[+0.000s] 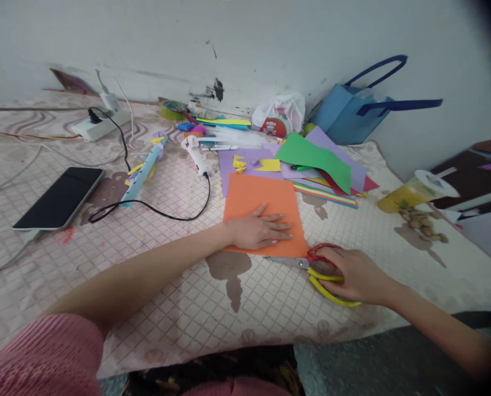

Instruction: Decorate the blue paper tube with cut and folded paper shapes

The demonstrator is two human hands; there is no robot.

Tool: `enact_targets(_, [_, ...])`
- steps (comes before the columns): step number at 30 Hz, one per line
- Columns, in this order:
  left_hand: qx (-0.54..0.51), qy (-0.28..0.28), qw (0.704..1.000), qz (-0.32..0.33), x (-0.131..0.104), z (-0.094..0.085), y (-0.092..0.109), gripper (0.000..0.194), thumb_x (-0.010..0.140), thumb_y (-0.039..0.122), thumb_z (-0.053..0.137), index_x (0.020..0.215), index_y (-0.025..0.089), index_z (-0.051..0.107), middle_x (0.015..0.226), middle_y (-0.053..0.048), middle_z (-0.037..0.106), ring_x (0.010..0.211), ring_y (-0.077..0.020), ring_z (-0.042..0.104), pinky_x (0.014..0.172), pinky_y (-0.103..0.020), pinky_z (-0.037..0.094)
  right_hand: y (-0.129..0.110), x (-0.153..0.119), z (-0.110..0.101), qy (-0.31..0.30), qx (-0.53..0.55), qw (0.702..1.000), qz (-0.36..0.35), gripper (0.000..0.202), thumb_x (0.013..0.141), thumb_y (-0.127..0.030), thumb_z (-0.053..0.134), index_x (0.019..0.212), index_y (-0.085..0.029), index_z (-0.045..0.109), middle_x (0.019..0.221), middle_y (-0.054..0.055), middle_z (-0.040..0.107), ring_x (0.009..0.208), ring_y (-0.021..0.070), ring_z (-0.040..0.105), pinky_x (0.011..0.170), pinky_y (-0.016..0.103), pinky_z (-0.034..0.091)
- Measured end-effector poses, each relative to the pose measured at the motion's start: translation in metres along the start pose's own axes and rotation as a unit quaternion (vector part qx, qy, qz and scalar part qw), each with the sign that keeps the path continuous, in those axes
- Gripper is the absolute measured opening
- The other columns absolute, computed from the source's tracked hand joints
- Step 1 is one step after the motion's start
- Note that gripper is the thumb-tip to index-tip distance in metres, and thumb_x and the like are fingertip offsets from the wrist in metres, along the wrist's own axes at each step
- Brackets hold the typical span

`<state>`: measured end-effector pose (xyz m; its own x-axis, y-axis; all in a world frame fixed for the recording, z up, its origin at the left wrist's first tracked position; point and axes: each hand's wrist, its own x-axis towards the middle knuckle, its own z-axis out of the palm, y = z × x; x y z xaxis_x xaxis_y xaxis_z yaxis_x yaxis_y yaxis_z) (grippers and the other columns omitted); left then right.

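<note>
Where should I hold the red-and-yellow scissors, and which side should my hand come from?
Probably best by the handle loops, coming from the right. The scissors lie with their blades pointing left along the near edge of the orange sheet, so the loops sit on the right, away from the steel. Your right hand holds them there.

A: Clothing?
B: Pink knit sleeve [59, 352], lower left — ribbed, textured, ends near the elbow.
A: Bottom centre?
B: More pink fabric [233, 386], plus dark cloth [171, 379] over the lap, yellowish patches, pattern blurry.
A: Hands?
B: Left hand [257, 228], mid-frame, bare. Right hand [356, 275], right of centre — bare, forearm too.
</note>
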<state>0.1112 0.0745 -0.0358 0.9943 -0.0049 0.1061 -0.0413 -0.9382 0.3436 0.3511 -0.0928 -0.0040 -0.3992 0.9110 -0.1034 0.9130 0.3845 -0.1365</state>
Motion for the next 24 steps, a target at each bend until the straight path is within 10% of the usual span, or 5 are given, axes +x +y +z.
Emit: enact_targets(24, [0.007, 0.000, 1.000, -0.030, -0.042, -0.007, -0.003, 0.046, 0.095, 0.030, 0.033, 0.141, 0.032, 0.036, 0.153, -0.001, 0.023, 0.143, -0.0273, 0.010, 0.111, -0.058, -0.005, 0.008, -0.005, 0.005, -0.007, 0.001, 1.000, 0.018, 0.038, 0.078, -0.040, 0.059, 0.110, -0.021, 0.052, 0.109, 0.011, 0.067, 0.091, 0.0277, 0.066, 0.071, 0.040, 0.053])
